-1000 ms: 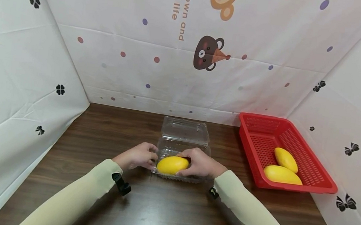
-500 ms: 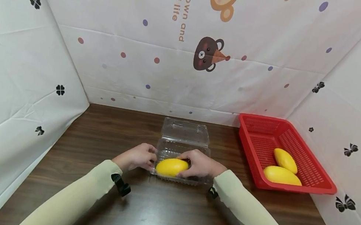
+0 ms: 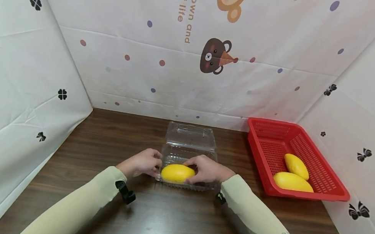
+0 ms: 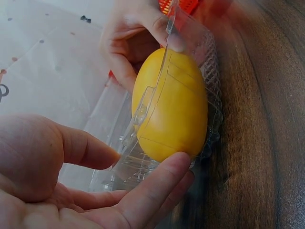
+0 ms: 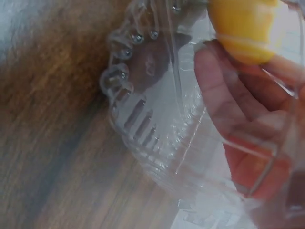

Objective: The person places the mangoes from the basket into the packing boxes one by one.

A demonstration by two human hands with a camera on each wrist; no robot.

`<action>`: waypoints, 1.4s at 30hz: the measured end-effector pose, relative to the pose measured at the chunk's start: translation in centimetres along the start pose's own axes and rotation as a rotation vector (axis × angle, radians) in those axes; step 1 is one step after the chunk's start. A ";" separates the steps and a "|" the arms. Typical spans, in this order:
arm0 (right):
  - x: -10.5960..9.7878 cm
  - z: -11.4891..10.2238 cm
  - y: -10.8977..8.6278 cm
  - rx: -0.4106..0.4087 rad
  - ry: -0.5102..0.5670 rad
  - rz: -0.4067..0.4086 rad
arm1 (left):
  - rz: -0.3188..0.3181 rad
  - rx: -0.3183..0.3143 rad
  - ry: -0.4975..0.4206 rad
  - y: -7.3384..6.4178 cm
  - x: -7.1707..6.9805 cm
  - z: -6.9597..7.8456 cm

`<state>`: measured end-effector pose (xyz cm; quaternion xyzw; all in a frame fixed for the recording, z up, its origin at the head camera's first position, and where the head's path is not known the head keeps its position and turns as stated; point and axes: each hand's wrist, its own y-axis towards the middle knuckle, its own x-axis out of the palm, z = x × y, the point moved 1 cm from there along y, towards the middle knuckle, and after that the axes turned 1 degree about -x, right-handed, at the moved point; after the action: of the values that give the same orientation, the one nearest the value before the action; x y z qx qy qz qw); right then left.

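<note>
In the head view, a smooth yellow mango (image 3: 177, 173) lies along the front of a clear plastic clamshell box (image 3: 190, 154), whose lid is folded back behind it. My right hand (image 3: 207, 169) reaches into the box and grips the mango's right end between thumb and fingers. At the box's left side, my left hand (image 3: 144, 163) pinches the rim; the left wrist view shows its thumb at the edge and fingertips (image 4: 178, 162) against the outer wall, near the mango's end. Through the clear wall, the right wrist view shows fingers (image 5: 214, 86) beneath the mango (image 5: 243, 31).
To the right stands a red plastic basket (image 3: 263, 156) with two more yellow mangoes (image 3: 292, 182) in it. The dark wooden table (image 3: 162, 218) is bordered by white printed cloth (image 3: 126, 75) at the back and both sides.
The mango has settled slightly lower and to the left in the box, with the right hand still holding it. The left hand stays at the box's rim.
</note>
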<state>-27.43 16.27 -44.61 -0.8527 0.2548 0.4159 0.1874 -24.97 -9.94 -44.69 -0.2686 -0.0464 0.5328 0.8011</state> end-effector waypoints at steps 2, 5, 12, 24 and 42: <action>-0.2 0.0 -0.1 0.009 0.009 -0.014 | 0.001 -0.001 -0.001 0.0 0.0 0.0; -0.4 -0.1 -0.2 0.028 0.022 -0.035 | 0.001 -0.003 -0.003 0.0 0.0 0.0; -0.7 -0.4 -0.4 0.053 0.057 -0.066 | 0.003 -0.008 -0.001 0.1 0.0 0.0; -0.7 -0.3 0.0 0.061 0.046 -0.113 | 0.007 0.014 -0.012 -0.1 0.2 0.1; -0.6 -0.2 0.2 0.103 0.025 -0.135 | 0.013 0.010 -0.010 0.1 0.2 -0.2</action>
<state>-27.75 16.16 -44.10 -0.8622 0.2201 0.3782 0.2553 -24.94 -9.78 -44.96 -0.2623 -0.0458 0.5395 0.7988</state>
